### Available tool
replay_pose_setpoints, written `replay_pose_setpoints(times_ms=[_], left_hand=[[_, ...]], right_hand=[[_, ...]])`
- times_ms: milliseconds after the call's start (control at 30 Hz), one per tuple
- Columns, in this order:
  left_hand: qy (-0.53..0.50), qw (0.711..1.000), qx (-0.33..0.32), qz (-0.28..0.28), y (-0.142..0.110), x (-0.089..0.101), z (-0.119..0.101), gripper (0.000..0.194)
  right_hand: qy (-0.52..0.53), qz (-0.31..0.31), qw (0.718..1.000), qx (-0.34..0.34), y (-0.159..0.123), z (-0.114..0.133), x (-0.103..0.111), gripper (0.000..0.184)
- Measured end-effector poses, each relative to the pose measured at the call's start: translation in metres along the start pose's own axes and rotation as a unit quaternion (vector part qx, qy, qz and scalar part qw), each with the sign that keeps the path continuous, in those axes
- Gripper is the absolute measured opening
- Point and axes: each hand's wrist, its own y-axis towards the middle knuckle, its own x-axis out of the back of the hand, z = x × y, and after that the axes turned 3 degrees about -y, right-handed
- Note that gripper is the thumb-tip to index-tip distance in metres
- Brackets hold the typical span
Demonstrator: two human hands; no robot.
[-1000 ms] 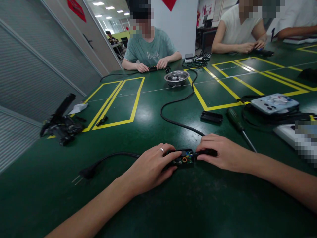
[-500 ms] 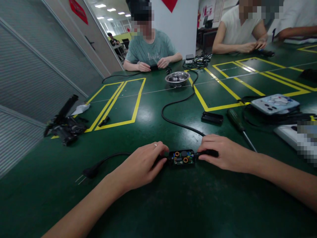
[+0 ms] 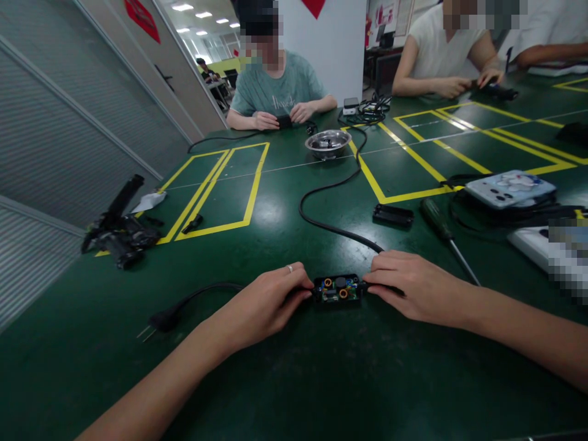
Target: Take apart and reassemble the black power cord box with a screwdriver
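An uncovered black power adapter case (image 3: 339, 301) lies on the green table between my hands, its circuit board (image 3: 337, 288) with two orange ring coils facing up. At its left end my left hand (image 3: 275, 303) pinches the cable where it enters the case. That cable runs left to a two-pin power plug (image 3: 165, 320). My right hand (image 3: 407, 283) is closed on the cable at the other end, fingertips against the case edge. From there the black cord (image 3: 316, 225) curves away up the table. A black case cover (image 3: 392, 215) lies hollow side up beyond my right hand.
To the right lie a screwdriver (image 3: 443, 228), a patterned phone-like device (image 3: 509, 190) and a white device (image 3: 555, 251). A metal bowl (image 3: 327, 144) holds small parts. Black gear (image 3: 122, 229) sits at left. Two people across the table handle black items.
My left hand has slid left off the circuit board to the cable end. My right fingers have shifted closer along the cable to the case.
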Motion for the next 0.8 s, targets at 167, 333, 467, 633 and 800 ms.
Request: replay_pose_setpoints(times_ms=[167,333,467,633,800], left_hand=[[-0.017,1.0,-0.004,-0.002,0.0005,0.0019,0.0008,0.007],[0.063,0.998,0.012,0.006,-0.002,0.0049,-0.0002,0.012],[0.09,0.995,0.027,0.018,-0.0034,0.0072,0.0011,0.012],[0.039,0.999,0.022,0.019,-0.0031,0.005,0.0028,0.009],[-0.022,1.0,0.012,0.011,-0.0011,0.0023,0.0069,0.012]], right_hand=[[0.003,0.002,1.0,0.001,-0.0007,-0.0007,0.0016,0.022],[0.02,0.023,0.999,-0.016,-0.0021,-0.004,0.0046,0.022],[0.032,0.029,0.999,-0.021,-0.0027,-0.004,0.006,0.021],[0.04,0.01,0.999,-0.013,-0.002,-0.0041,0.0033,0.021],[-0.034,0.001,0.999,0.02,-0.0018,-0.0021,0.0005,0.022]])
